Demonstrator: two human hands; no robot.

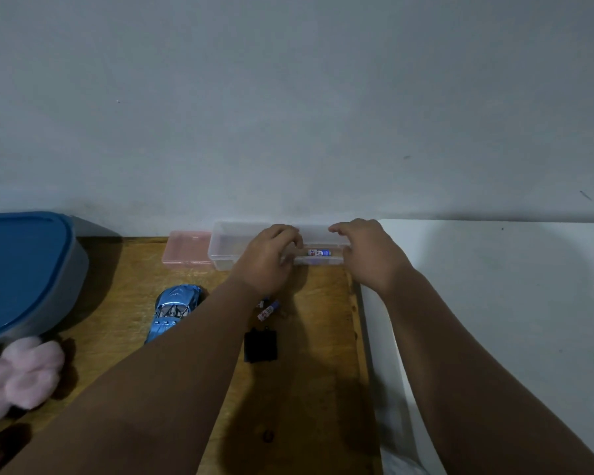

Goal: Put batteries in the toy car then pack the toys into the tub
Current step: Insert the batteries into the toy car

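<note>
Reaching to the clear case (230, 243) at the wall, the left hand (268, 258) and right hand (367, 255) curl loosely at its front edge; whether either grips it I cannot tell. One battery (319, 252) lies inside, another (268, 310) beside the car (174, 310). Batteries look small, hard and roll-prone: pinch mid-barrel.

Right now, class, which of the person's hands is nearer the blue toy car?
Left. The left hand is at the clear case, just up and right of the blue toy car. The right hand is at the case's far right end.
</note>
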